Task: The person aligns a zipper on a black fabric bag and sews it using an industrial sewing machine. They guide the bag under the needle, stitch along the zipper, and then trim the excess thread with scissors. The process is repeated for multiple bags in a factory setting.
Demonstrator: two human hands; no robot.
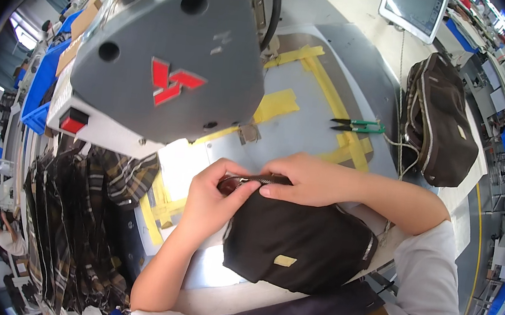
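A dark brown fabric pouch with a metal zipper lies in front of me on the sewing machine's work plate, a small yellow tape piece on its side. My left hand pinches the pouch's upper left corner, thumb by the zipper end, where a reddish-brown piece shows. My right hand grips the zipped top edge just beside it, fingers partly hidden behind the fabric. Above my hands looms the grey sewing machine head with a red emblem.
Green-handled thread snips lie on the plate to the right, near a white cord. A second dark pouch rests at the right table edge. Plaid fabric pieces hang at left. A tablet-like screen stands at the back right.
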